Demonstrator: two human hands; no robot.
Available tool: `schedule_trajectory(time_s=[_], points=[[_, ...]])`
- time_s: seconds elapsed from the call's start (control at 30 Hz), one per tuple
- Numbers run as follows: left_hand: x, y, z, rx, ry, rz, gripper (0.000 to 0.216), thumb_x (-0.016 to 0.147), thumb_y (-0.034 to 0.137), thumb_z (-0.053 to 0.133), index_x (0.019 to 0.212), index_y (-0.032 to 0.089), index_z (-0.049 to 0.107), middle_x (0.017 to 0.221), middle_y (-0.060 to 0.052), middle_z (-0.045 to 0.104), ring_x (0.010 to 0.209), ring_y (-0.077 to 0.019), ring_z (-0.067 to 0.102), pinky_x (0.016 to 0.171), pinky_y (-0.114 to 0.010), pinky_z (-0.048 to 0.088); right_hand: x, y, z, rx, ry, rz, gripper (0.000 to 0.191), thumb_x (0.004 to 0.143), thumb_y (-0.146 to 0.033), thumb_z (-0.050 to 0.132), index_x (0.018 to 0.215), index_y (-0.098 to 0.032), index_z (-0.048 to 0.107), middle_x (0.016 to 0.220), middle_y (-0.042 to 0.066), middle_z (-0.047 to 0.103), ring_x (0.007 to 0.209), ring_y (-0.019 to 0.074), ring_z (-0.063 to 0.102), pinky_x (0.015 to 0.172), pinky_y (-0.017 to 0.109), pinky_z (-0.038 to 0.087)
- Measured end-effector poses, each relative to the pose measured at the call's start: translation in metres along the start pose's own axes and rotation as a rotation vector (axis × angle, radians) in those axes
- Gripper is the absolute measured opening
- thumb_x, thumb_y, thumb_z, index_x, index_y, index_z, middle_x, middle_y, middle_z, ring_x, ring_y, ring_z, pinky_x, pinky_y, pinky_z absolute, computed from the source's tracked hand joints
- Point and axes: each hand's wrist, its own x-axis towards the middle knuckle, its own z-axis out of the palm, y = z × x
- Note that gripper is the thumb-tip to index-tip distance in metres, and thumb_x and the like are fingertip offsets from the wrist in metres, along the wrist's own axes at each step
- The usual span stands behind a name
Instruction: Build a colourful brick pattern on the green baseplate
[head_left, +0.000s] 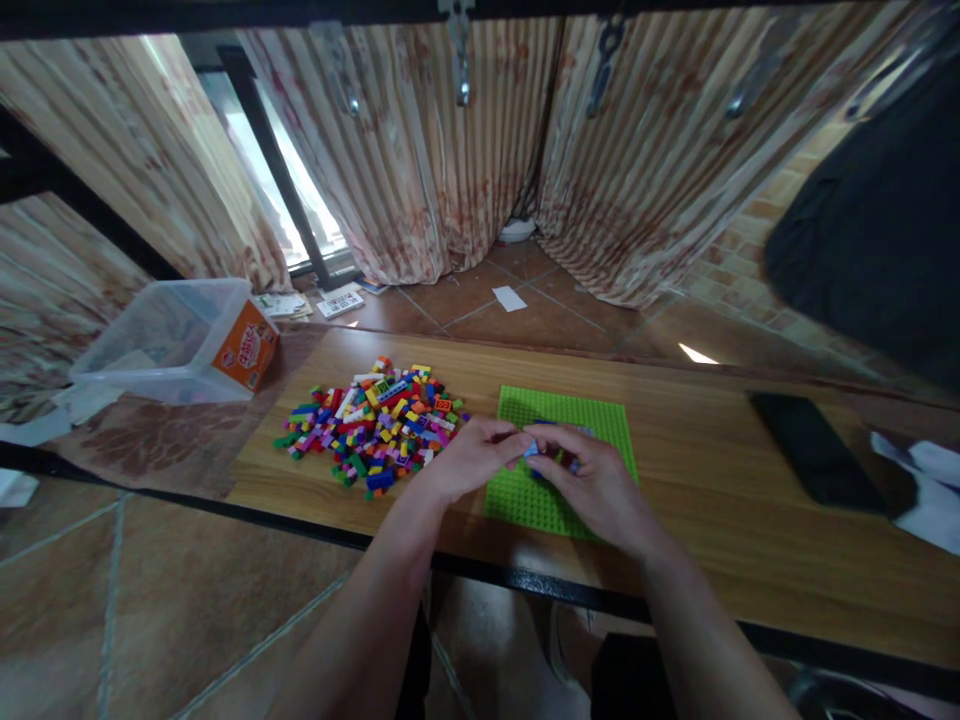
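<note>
Over the green baseplate [517, 510], my two hands meet fingertip to fingertip. A small light-blue toy brick [532, 449] is pinched between them. My left hand [480, 452] comes in from the left, its thumb and fingers closed at the brick. From the other side my right hand [589, 478] grips the brick with thumb and index finger. Some blue and grey bricks show on the plate behind my right fingers, largely hidden by the hand. A large heap of mixed coloured bricks [390, 420] lies on the wooden table left of the plate.
At the far left stands a clear plastic box [172, 350] with an orange label. A black phone-like slab [816, 450] rests on the table [705, 500] to the right, with white crumpled paper [930, 490] beside it. Dark metal edging [525, 588] runs along the table's near side.
</note>
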Motion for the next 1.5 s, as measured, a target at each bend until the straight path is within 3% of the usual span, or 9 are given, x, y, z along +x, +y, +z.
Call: schedule_trajectory(time_s=[0.13, 0.27, 0.4, 0.6, 0.8, 1.07, 1.5], points=[[0.005, 0.002, 0.01, 0.05, 0.019, 0.0, 0.042, 0.086, 0.051, 0.053, 0.063, 0.016, 0.058, 0.059, 0.003, 0.048, 0.056, -0.0107, 0.037, 0.057, -0.026, 0.027, -0.001, 0.008, -0.013, -0.013, 0.05, 0.047, 0.021, 0.088, -0.037, 0.061, 0.102, -0.026, 0.071, 0.093, 0.003, 0.068, 0.086, 0.0189, 0.062, 0.079, 0.034, 0.05], [0.011, 0.001, 0.017, 0.075, 0.062, -0.03, 0.042, 0.088, 0.048, 0.051, 0.06, 0.017, 0.057, 0.055, 0.004, 0.046, 0.054, -0.0108, 0.035, 0.056, -0.026, 0.025, -0.003, 0.03, -0.034, -0.104, 0.206, 0.098, 0.024, 0.081, -0.042, 0.067, 0.096, -0.026, 0.074, 0.104, 0.006, 0.068, 0.092, 0.0221, 0.063, 0.079, 0.038, 0.05], [0.013, -0.003, 0.021, 0.056, -0.003, -0.034, 0.037, 0.088, 0.044, 0.051, 0.066, 0.017, 0.063, 0.059, 0.001, 0.054, 0.057, -0.0119, 0.042, 0.058, -0.026, 0.029, -0.007, 0.054, -0.047, -0.134, 0.242, 0.139, 0.026, 0.077, -0.046, 0.07, 0.093, -0.026, 0.075, 0.102, 0.007, 0.067, 0.094, 0.0239, 0.063, 0.081, 0.041, 0.05], [0.011, -0.001, 0.028, 0.026, -0.133, -0.074, 0.037, 0.092, 0.045, 0.048, 0.09, 0.014, 0.068, 0.059, 0.001, 0.06, 0.052, -0.0108, 0.043, 0.055, -0.024, 0.028, -0.009, 0.065, -0.041, -0.17, 0.187, 0.136, 0.025, 0.076, -0.046, 0.072, 0.092, -0.027, 0.077, 0.11, 0.007, 0.064, 0.104, 0.0271, 0.06, 0.096, 0.052, 0.045], [0.012, -0.001, 0.034, 0.046, -0.216, -0.134, 0.034, 0.092, 0.042, 0.047, 0.098, 0.015, 0.066, 0.056, 0.002, 0.059, 0.049, -0.0108, 0.044, 0.052, -0.024, 0.029, -0.008, 0.063, -0.036, -0.22, 0.161, 0.192, 0.022, 0.073, -0.039, 0.075, 0.093, -0.029, 0.077, 0.116, 0.007, 0.062, 0.109, 0.0279, 0.058, 0.099, 0.053, 0.042], [0.012, -0.002, 0.036, 0.086, -0.247, -0.113, 0.038, 0.092, 0.043, 0.047, 0.109, 0.015, 0.065, 0.056, 0.001, 0.061, 0.052, -0.0127, 0.05, 0.055, -0.024, 0.033, -0.008, 0.064, -0.033, -0.242, 0.204, 0.192, 0.02, 0.073, -0.039, 0.074, 0.09, -0.028, 0.078, 0.113, 0.007, 0.064, 0.106, 0.0268, 0.059, 0.097, 0.051, 0.043], [0.012, 0.003, 0.04, 0.177, -0.252, -0.092, 0.037, 0.093, 0.04, 0.046, 0.11, 0.014, 0.067, 0.058, 0.001, 0.063, 0.056, -0.0135, 0.053, 0.056, -0.024, 0.037, -0.009, 0.066, -0.038, -0.251, 0.199, 0.188, 0.024, 0.073, -0.041, 0.073, 0.094, -0.029, 0.078, 0.112, 0.008, 0.066, 0.106, 0.0295, 0.061, 0.096, 0.053, 0.045]])
